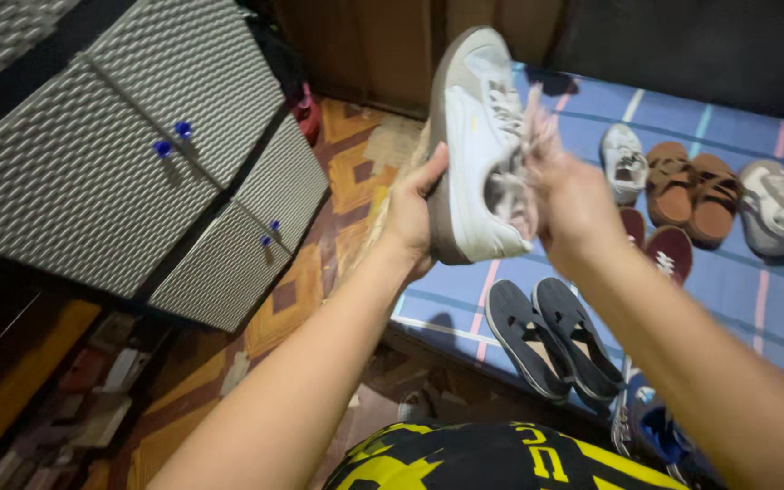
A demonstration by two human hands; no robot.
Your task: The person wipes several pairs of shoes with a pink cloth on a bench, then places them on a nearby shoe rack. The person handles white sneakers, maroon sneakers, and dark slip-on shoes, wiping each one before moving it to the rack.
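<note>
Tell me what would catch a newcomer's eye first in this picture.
First, the white sneaker held up mid-frame: the left hand grips its sole side while the right hand works at the opening by the laces. Below and to the right, pairs of footwear lie on a blue striped mat, including dark slip-ons and brown sandals.
</note>
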